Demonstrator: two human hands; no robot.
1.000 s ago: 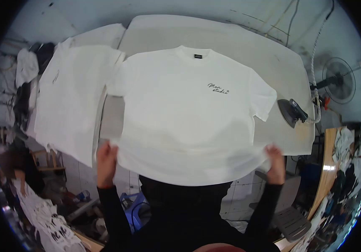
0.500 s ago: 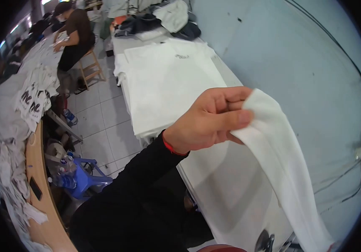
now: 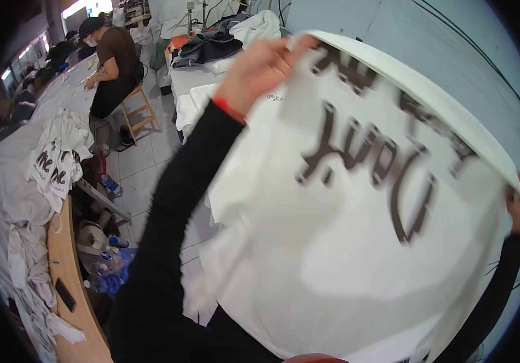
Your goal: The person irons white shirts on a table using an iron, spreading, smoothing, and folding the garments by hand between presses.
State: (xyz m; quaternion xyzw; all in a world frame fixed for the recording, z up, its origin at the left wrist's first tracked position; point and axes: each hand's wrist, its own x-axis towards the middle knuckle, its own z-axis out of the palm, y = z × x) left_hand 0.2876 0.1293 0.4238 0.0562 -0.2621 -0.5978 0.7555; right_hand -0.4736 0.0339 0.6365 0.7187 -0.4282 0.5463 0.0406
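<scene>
We see the white shirt (image 3: 357,260) hanging nearest us, left hand (image 3: 263,66) and right hand (image 3: 519,209) both clamped on its top edge — dark lettering (image 3: 326,130) now showing, unlike a moment ago, so it's opened out — with stacked shirts (image 3: 239,160) on the surface (image 3: 188,77) beyond.

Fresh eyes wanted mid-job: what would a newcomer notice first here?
The eye falls first on dark lettering across the white shirt, held up right of centre between the left hand, near the top, and the right hand, at the right edge. Next come the left hand's red wristband and a seated person at upper left.
</scene>
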